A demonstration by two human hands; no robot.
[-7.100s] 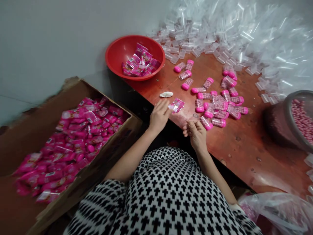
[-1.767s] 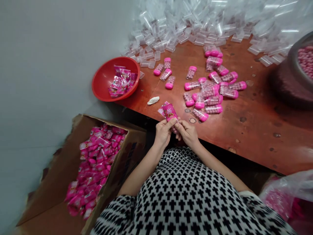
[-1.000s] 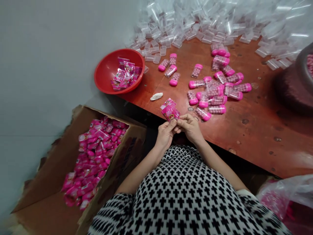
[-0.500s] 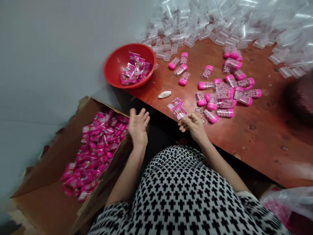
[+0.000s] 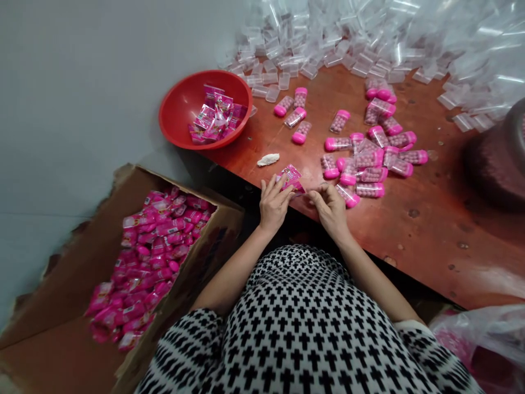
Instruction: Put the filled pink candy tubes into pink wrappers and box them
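Two pink printed plastic wrappers (image 5: 292, 174) lie overlapping near the table's front edge. My left hand (image 5: 274, 207) rests over their near left side, fingers stretched out and a little apart, touching them. At their right corner, my right hand (image 5: 331, 210) has thumb and forefinger pinched on the edge of the nearer wrapper; the exact contact is partly hidden. Just right of that hand lie several clear bottles with pink caps, filled with small pink balls (image 5: 369, 190). A crumpled white scrap (image 5: 268, 160) sits behind my left hand.
A red bowl (image 5: 172, 117) with pink wrappers stands at the table's left corner. Below it, a cardboard box (image 5: 53, 306) holds many pink wrapped bottles (image 5: 151, 257). Empty clear containers (image 5: 295, 49) are heaped along the back. A large dark round container (image 5: 498, 164) stands right.
My left hand has moved from above the box's edge rightward onto the wrappers. My right hand stays at their corner. The view has shifted slightly.
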